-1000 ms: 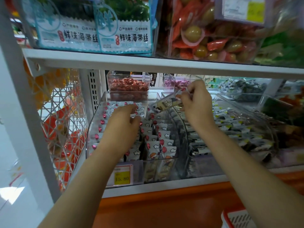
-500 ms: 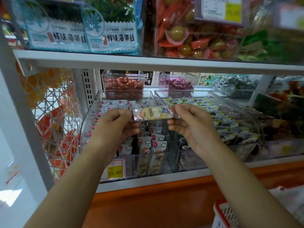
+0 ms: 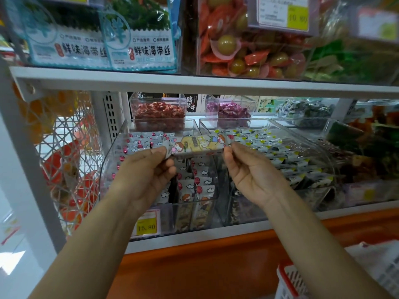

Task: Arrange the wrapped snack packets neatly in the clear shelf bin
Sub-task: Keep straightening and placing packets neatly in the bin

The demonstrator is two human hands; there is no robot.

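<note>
Both hands hold one long snack packet (image 3: 198, 144) by its ends, level and crosswise, just above the open top of the clear bin (image 3: 110, 165) on the lower shelf (image 3: 194, 239). The left hand (image 3: 144, 175) pinches the packet's left end with its fingers (image 3: 158, 151) curled round the crimped edge. The right hand (image 3: 254, 175) pinches the right end between fingertip and thumb, palm turned towards the camera. The packet is pale with yellow panels and cartoon figures, and it touches nothing but the two hands. Below it, the bin holds rows of like packets (image 3: 195, 182) standing on edge, white with red spots and small clouds; the left hand hides part of them. A yellow price tag (image 3: 146, 224) sits at the bin's front, low on the left. Just beside the bin on the right stands a second clear bin (image 3: 319, 145) filled with dark and white packets. Behind them are two small tubs, one of red sweets (image 3: 158, 113) and one of purple sweets (image 3: 231, 110). The upper shelf (image 3: 194, 84) carries seaweed packs (image 3: 140, 44). A red and white basket (image 3: 289, 281) shows at the lower right.
</note>
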